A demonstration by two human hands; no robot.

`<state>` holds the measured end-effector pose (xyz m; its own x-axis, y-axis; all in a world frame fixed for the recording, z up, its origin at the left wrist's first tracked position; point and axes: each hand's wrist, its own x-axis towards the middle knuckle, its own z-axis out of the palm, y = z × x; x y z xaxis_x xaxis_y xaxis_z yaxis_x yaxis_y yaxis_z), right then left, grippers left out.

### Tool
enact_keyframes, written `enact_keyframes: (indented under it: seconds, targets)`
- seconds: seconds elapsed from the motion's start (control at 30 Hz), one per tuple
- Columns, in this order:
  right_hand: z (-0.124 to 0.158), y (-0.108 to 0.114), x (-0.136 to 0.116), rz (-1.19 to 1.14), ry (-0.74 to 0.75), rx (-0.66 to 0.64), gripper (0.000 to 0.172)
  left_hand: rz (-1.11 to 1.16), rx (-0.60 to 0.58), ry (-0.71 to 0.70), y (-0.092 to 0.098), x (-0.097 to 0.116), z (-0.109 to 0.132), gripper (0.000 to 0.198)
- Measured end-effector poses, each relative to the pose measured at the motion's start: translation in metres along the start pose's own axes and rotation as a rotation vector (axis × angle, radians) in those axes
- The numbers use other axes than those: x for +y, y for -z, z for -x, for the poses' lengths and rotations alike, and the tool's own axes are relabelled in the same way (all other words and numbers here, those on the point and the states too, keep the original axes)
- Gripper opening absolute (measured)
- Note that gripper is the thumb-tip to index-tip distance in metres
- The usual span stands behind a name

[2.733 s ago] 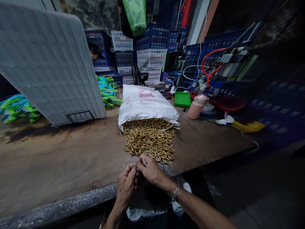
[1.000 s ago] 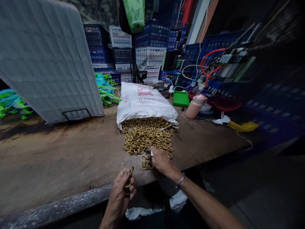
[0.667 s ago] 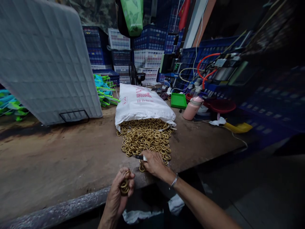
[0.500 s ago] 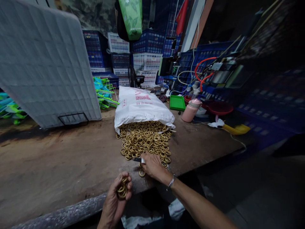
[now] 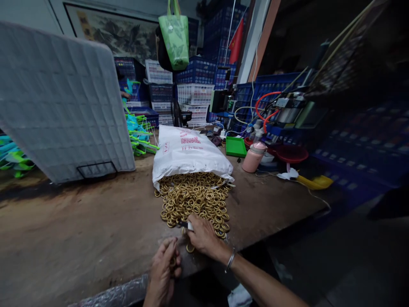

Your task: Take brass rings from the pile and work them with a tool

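Observation:
My left hand is closed around several brass-coloured rings, its thumb folded over them near the table's front edge. My right hand grips a small knife with a white handle; its dark blade points left, over the near edge of the ring pile. One loose ring lies just below the right fingers, and another is partly hidden beside the knife. The rings spill from the mouth of a white sack with red print, which lies on the brown table.
A tall grey padded panel stands at the left, with blue and green hangers behind it. Partly hidden there is another person's hand. Right of the sack are a green tray, a pink bottle and a red dish.
My view has tilted up, so the scene sits lower. My left hand has moved nearer the right one, and its thumb has closed over the rings. The knife stays in my right hand.

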<state>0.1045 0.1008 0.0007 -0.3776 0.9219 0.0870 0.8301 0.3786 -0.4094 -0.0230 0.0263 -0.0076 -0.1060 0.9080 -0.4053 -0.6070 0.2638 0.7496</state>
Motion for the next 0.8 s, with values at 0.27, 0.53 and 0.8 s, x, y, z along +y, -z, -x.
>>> enact_keyframes:
  seconds: [0.27, 0.53, 0.8]
  targets:
    - [0.009, -0.008, -0.014, -0.429, -0.034, 0.07, 0.002, -0.178, 0.044, -0.136, -0.005, -0.01, -0.012, 0.035]
    - [0.006, 0.008, -0.014, -0.625, -0.017, -0.056, 0.017, -0.48, 0.109, -0.296, -0.006, 0.002, -0.008, 0.028]
    - [0.002, 0.006, -0.014, -0.689, -0.03, -0.119, 0.022, -0.531, 0.038, -0.359, -0.011, 0.006, -0.006, 0.022]
